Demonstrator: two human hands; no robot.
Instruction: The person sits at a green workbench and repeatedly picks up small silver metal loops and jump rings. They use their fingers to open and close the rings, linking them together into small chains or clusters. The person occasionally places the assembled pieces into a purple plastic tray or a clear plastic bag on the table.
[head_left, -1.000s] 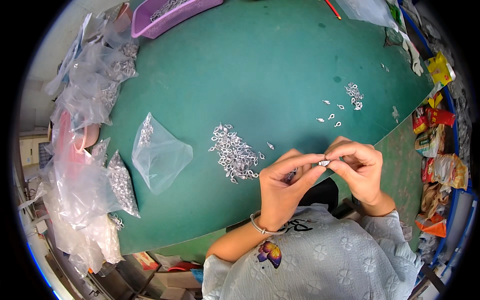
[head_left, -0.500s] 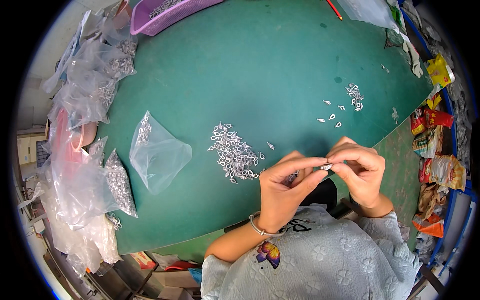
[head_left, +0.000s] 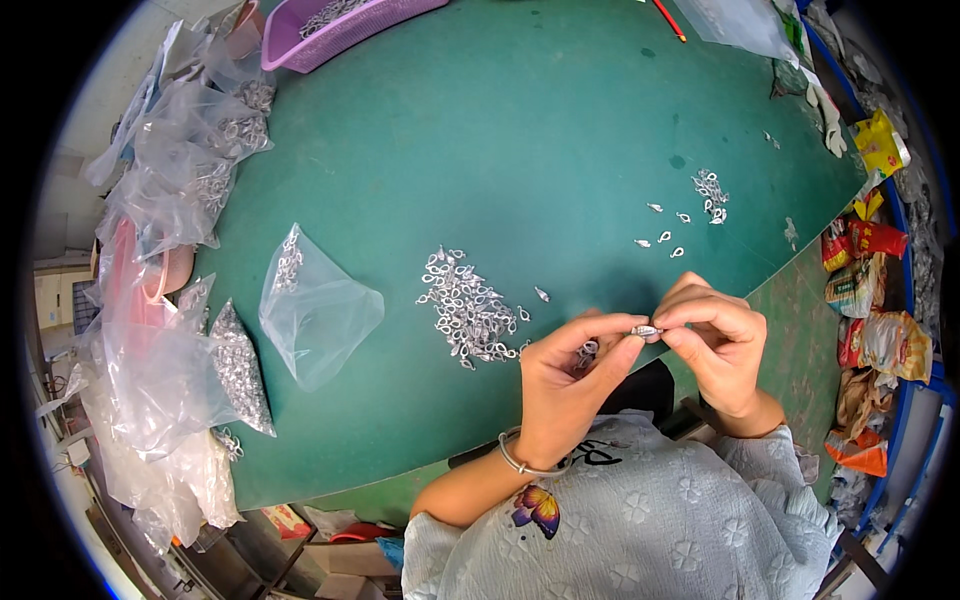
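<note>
Both hands' grips, left hand [head_left: 568,385] and right hand [head_left: 718,340], pinch one metal clasp [head_left: 645,330]; clear bag [head_left: 315,305] holds few clasps.

- small silver metal clasp [head_left: 645,329]: a short, shiny, elongated piece lying roughly level, pinched at its two ends between the fingertips of the left hand [head_left: 570,385] and the right hand [head_left: 718,335], held above the near edge of the green table [head_left: 520,130]
- a few more silver pieces [head_left: 586,351] sit tucked inside the curled left hand (only partly visible)
- pile of silver clasps [head_left: 467,310]: many small loop-shaped pieces heaped loosely on the table, just left of the left hand
- small cluster of clasps [head_left: 710,190] with several single ones scattered beside it, lying farther out beyond the right hand
</note>
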